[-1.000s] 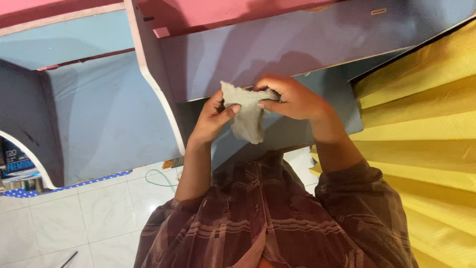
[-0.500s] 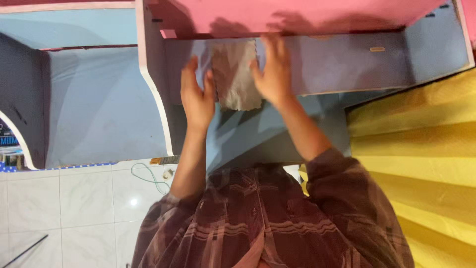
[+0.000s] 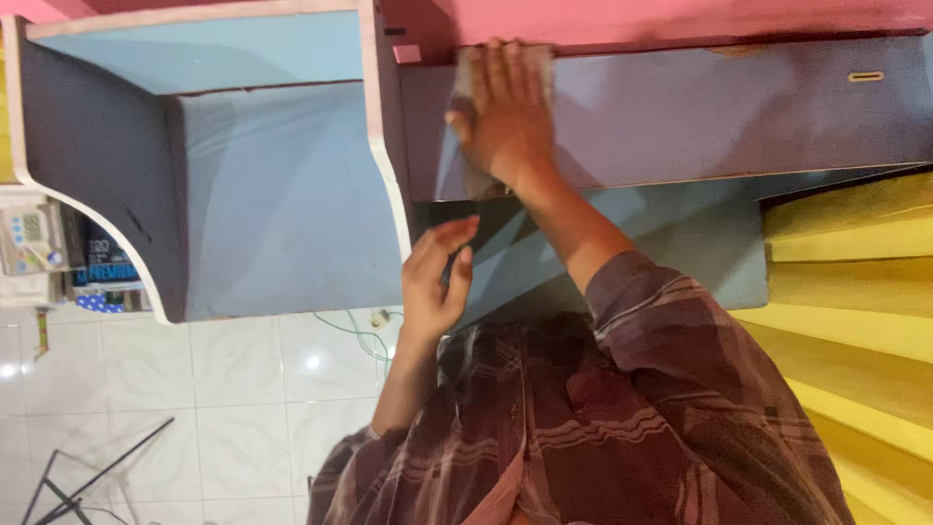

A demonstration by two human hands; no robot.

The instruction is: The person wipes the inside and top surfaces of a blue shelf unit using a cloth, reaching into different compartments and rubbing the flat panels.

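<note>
My right hand (image 3: 501,117) lies flat on a grey cloth (image 3: 470,66), pressing it against the blue-grey shelf panel (image 3: 700,117) just under a pink board (image 3: 680,19). Only the cloth's edges show around the palm and fingers. My left hand (image 3: 437,277) hangs lower, off the cloth, with fingers loosely curled and nothing in it, in front of the darker gap below the panel. Both arms come from plaid maroon sleeves (image 3: 680,389).
A light blue cabinet side with a curved white edge (image 3: 282,204) stands to the left. A yellow pleated curtain (image 3: 855,292) fills the right. Below are white floor tiles (image 3: 243,389), a green cable (image 3: 360,335), black stand legs (image 3: 87,476) and small boxes (image 3: 39,243) at far left.
Both hands held the cloth up, then laid it on the panel. Now my left hand has let go and dropped down, while my right hand has slid the cloth higher up the panel.
</note>
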